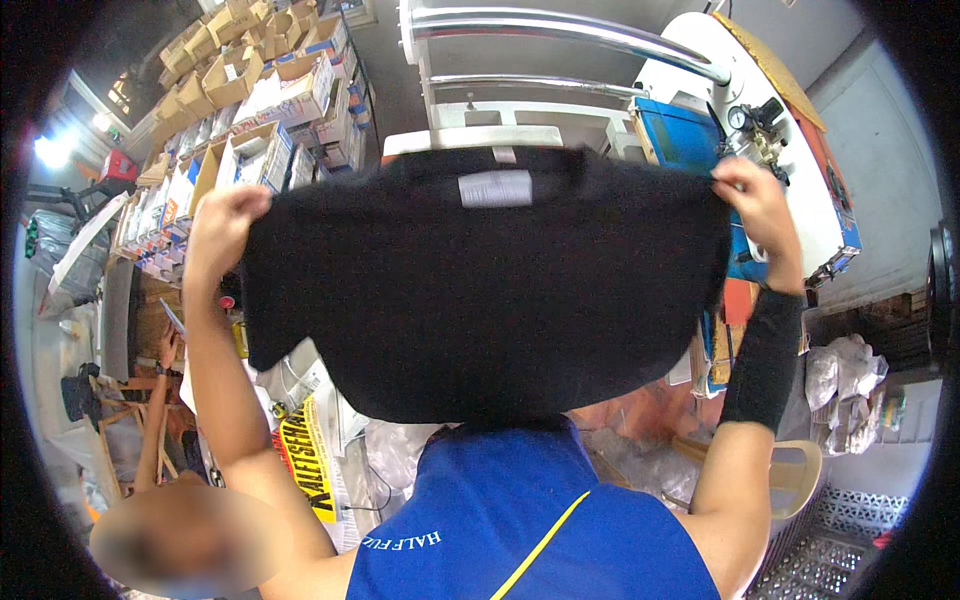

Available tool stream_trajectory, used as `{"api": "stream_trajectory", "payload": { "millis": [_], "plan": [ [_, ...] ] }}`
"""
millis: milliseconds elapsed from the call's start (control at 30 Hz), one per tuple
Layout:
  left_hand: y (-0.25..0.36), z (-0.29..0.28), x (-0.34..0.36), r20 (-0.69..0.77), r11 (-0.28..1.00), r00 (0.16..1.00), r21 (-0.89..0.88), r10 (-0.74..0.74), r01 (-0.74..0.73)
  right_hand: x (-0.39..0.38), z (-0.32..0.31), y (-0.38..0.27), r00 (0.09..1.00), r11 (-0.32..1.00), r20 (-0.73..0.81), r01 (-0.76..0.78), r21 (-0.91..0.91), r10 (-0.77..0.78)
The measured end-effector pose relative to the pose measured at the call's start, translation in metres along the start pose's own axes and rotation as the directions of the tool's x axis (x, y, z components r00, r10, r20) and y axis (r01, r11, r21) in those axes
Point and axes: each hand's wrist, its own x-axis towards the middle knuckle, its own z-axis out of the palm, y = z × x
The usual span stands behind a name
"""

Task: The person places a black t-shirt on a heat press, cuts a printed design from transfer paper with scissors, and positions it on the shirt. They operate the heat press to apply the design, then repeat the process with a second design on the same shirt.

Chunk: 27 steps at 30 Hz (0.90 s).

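Note:
A black short-sleeved shirt (480, 290) hangs spread out in front of me, with a pale label (495, 188) inside its neckline. My left hand (225, 220) pinches the shirt's upper left corner at the shoulder. My right hand (755, 205) grips the upper right corner, and a black sleeve covers that forearm. Behind the shirt stands a white metal machine (680, 45) with rails, a gauge and a blue board (665, 130); the shirt hides its lower part.
Stacked cardboard boxes (270, 90) fill the back left. A co-worker's hand (165, 345) reaches in at the left, the head blurred below. A beige chair (790, 460), plastic bags (840, 390) and a gray crate (840, 535) stand at the lower right.

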Motion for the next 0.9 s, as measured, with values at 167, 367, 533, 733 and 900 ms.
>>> {"api": "stream_trajectory", "payload": {
  "millis": [167,367,533,733,900],
  "plan": [
    [-0.042,0.109,0.095,-0.198,0.893,0.980,0.439,-0.014,0.101,0.103,0.116,0.060,0.850,0.782,-0.080,-0.513,-0.353,0.522],
    [-0.086,0.226,0.149,0.163,0.407,0.697,-0.710,-0.698,0.574,0.131,0.244,0.110,0.538,0.441,0.106,-0.774,0.454,0.836],
    [-0.112,0.275,0.175,0.168,0.267,0.732,-0.858,-0.660,0.439,0.153,0.305,0.170,0.588,0.647,-0.271,-0.686,0.333,0.762],
    [-0.125,0.301,0.222,0.026,0.357,0.725,-0.858,-0.689,0.369,0.195,0.315,0.166,0.617,0.692,-0.325,-0.685,0.228,0.717],
    [-0.077,0.337,0.213,-0.348,0.998,0.935,0.016,0.062,-0.061,0.197,0.353,0.105,0.968,0.976,-0.191,-0.189,-0.111,0.165]
  ]
}}
